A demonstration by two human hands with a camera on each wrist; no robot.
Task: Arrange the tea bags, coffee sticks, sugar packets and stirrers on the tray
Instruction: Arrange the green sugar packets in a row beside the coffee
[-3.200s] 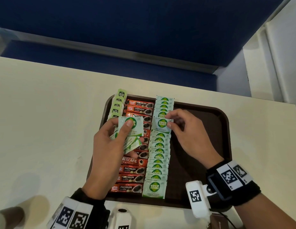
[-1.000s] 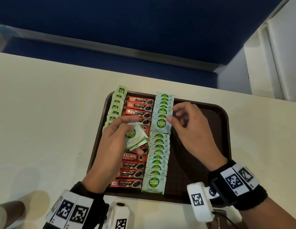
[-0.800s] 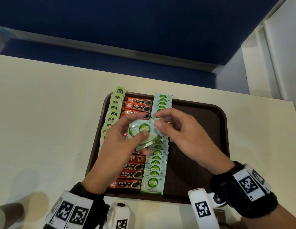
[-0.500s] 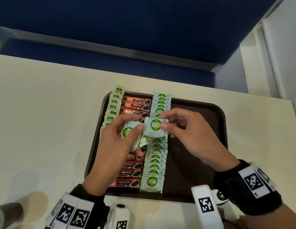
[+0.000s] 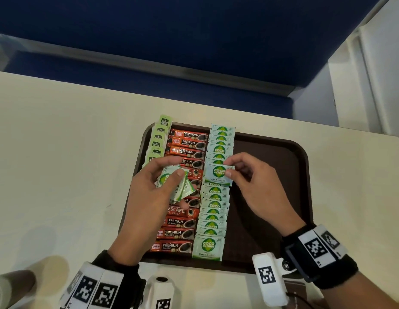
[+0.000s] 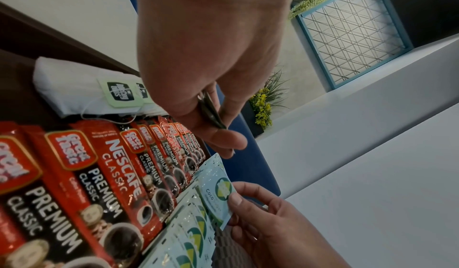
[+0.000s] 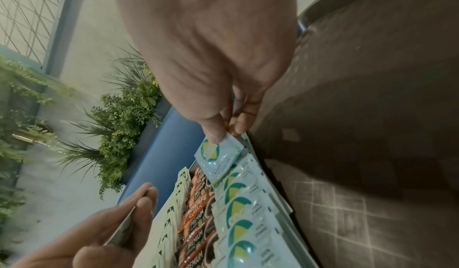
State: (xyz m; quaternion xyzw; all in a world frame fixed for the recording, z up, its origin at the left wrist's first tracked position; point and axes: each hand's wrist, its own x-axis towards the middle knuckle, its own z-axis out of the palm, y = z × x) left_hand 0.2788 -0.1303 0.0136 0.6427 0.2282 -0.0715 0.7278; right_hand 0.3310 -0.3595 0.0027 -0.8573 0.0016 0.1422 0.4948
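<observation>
Three columns are already laid out on the tray (image 5: pixel 302 166) from the head cam: tea bags (image 5: pixel 159 139) up past the left hand (image 5: pixel 149 197), coffee sticks (image 5: pixel 183 221) under it, sugar packets (image 5: pixel 213 215) running between both hands. The right hand (image 5: pixel 254 186) pinches one sugar packet (image 5: pixel 217 176) over a gap in that column, the left clutches a small bunch of spare packets (image 5: pixel 176 186). Left wrist cam: thumb and fingers clamp those spares edge-on (image 6: pixel 211 113), coffee sticks below. Right wrist cam: thumb and fingertip pinch the packet's corner (image 7: pixel 218 154), hovering just above the row. So I'd say sugar's nearly finished, and the bare tray floor under the right hand is waiting on stirrers, which I can't see anywhere.
</observation>
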